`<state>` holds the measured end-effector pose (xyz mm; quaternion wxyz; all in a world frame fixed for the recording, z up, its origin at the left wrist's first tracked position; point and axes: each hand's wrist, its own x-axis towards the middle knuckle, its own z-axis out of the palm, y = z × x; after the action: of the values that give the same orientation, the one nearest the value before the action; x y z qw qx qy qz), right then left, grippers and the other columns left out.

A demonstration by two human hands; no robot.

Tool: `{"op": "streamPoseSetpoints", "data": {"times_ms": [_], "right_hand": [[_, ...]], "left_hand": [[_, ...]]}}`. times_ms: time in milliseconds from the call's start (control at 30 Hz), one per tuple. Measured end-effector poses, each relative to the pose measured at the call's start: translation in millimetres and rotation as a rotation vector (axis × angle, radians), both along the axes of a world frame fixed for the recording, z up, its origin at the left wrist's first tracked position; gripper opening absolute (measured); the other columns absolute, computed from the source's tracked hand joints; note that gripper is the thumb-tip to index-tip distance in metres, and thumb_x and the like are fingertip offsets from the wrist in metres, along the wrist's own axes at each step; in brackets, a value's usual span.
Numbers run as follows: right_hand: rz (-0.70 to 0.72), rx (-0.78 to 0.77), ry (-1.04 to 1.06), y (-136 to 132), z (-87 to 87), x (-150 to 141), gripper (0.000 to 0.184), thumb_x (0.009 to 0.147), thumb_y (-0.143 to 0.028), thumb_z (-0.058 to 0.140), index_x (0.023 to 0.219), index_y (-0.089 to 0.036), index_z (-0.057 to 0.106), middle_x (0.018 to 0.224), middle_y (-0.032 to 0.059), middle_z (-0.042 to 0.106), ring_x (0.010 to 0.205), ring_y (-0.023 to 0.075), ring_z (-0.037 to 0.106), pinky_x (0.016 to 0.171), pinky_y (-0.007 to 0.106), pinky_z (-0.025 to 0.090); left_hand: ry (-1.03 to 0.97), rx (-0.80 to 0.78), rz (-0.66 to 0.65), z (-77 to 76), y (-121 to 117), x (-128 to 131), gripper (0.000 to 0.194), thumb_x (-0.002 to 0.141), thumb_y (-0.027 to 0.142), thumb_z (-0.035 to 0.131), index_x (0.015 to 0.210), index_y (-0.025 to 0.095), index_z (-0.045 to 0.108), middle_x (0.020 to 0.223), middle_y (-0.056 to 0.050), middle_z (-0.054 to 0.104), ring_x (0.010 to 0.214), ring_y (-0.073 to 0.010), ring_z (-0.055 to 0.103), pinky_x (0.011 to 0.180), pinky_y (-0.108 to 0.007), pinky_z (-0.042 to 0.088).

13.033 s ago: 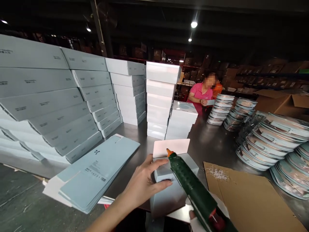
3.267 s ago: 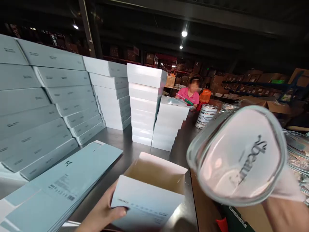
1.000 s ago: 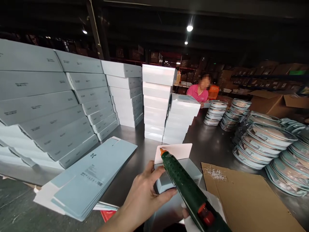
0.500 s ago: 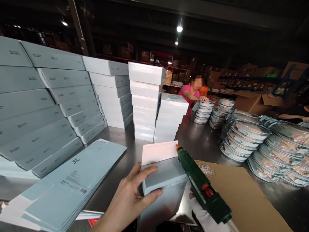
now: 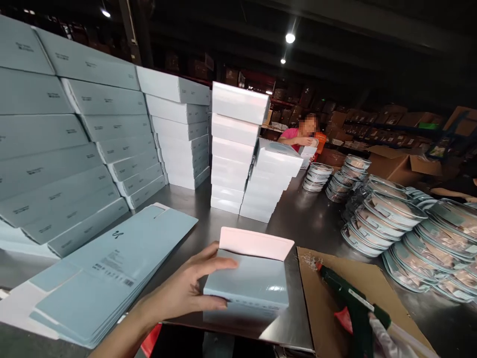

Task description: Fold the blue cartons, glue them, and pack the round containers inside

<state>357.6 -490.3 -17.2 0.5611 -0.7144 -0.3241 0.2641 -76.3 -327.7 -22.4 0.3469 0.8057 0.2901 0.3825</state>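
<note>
My left hand (image 5: 194, 286) grips the left side of a light blue carton (image 5: 249, 281), thumb on the near face and fingers over the top. A pale pink flap (image 5: 257, 243) stands raised at the carton's far edge. To the right, my right hand (image 5: 385, 335), in a whitish glove, is round the rear of a dark green hot glue gun (image 5: 352, 296); its fingers are partly hidden. The gun's orange tip is low over a brown cardboard sheet (image 5: 376, 278), beside whitish glue blobs (image 5: 310, 260).
Flat blue cartons (image 5: 122, 258) lie stacked at left. Behind them rises a wall of boxes (image 5: 112, 127), with more box stacks (image 5: 238, 144) at centre. Round clear-lidded packs (image 5: 391, 214) are piled at right. A co-worker in pink (image 5: 292, 134) handles a box across the metal table (image 5: 194, 214).
The glue gun has moved from the flap's corner right and down to the cardboard. My left hand has turned and lowered the carton. The co-worker now holds a box.
</note>
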Motion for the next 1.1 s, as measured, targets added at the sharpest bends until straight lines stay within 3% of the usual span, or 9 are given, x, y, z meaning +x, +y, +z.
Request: {"op": "streamPoseSetpoints", "data": {"times_ms": [100,167,233,300,533,700,933,1033,1100], "right_hand": [[-0.004,-0.005,-0.085,7,7.0,-12,0.021,0.064,-0.044,0.089,0.072,-0.034,0.072,0.073,0.0049,0.078,0.082,0.035,0.08,0.064,0.039,0.065],[0.086,0.072,-0.13,23,9.4,-46,0.051,0.063,-0.045,0.092,0.109,-0.034,0.074,0.105,0.0052,0.082,0.103,0.0313,0.077,0.09,0.039,0.063],[0.354,0.237,-0.147,43,10.9,-87,0.094,0.068,-0.045,0.092,0.15,-0.037,0.047,0.146,0.008,0.065,0.133,0.0279,0.063,0.114,0.045,0.047],[0.635,0.343,-0.135,59,11.1,-120,0.102,0.076,-0.044,0.089,0.158,-0.046,0.029,0.161,0.0066,0.049,0.144,0.0247,0.052,0.118,0.048,0.04],[0.777,0.417,-0.473,64,4.2,-131,0.068,0.085,-0.014,0.075,0.146,-0.039,0.056,0.139,0.0093,0.068,0.135,0.0268,0.061,0.114,0.045,0.046],[0.944,0.585,-0.746,71,21.1,-147,0.065,0.084,-0.004,0.066,0.141,-0.034,0.059,0.12,0.0075,0.067,0.128,0.0242,0.061,0.109,0.042,0.052],[0.903,0.586,-0.862,76,6.4,-147,0.059,0.092,-0.012,0.061,0.145,-0.036,0.052,0.15,0.0076,0.054,0.144,0.0276,0.048,0.111,0.044,0.051],[0.664,0.546,-0.696,72,-24.3,-137,0.069,0.1,-0.045,0.056,0.162,-0.038,0.025,0.168,0.0101,0.033,0.146,0.0301,0.048,0.105,0.044,0.055],[0.561,0.527,-0.669,69,-40.3,-135,0.077,0.101,-0.06,0.048,0.165,-0.033,0.014,0.162,0.0145,0.042,0.134,0.0299,0.06,0.096,0.045,0.061]], "left_hand": [[0.051,-0.009,0.005,-6.1,3,-4,0.054,0.066,0.035,0.094,0.119,0.037,0.08,0.132,-0.011,0.074,0.13,-0.0399,0.064,0.103,-0.051,0.057],[0.068,-0.025,0.028,-9.7,4,-7,0.056,0.066,0.036,0.095,0.119,0.035,0.08,0.139,-0.013,0.07,0.134,-0.0427,0.06,0.105,-0.056,0.054],[0.089,-0.057,0.04,-12.6,4,-8,0.057,0.065,0.039,0.096,0.119,0.035,0.08,0.14,-0.015,0.069,0.138,-0.0464,0.055,0.105,-0.06,0.053],[0.081,-0.068,0.028,-15.4,2,-5,0.055,0.066,0.042,0.095,0.119,0.035,0.08,0.141,-0.016,0.066,0.141,-0.0479,0.051,0.106,-0.061,0.051],[-0.544,0.201,-0.078,-31.6,-4,24,0.061,0.092,0.041,0.077,0.141,0.045,0.04,0.135,-0.007,0.054,0.131,-0.0296,0.063,0.104,-0.047,0.056],[-0.206,0.379,-0.106,-19.6,-5,13,0.023,0.096,0.021,0.071,0.116,0.031,0.074,0.12,-0.01,0.058,0.14,-0.0343,0.047,0.116,-0.051,0.045],[-0.244,0.256,-0.151,-10.1,-4,8,0.022,0.09,0.019,0.078,0.11,0.026,0.08,0.138,-0.014,0.065,0.144,-0.0383,0.048,0.115,-0.053,0.046],[-0.527,-0.042,0.043,-23.7,0,8,0.018,0.079,0.026,0.089,0.096,0.027,0.084,0.121,-0.01,0.076,0.129,-0.0355,0.064,0.11,-0.045,0.05],[-0.685,-0.181,0.228,-34.5,0,13,0.017,0.083,0.034,0.085,0.098,0.027,0.081,0.126,-0.009,0.075,0.123,-0.0317,0.068,0.103,-0.04,0.055]]}}
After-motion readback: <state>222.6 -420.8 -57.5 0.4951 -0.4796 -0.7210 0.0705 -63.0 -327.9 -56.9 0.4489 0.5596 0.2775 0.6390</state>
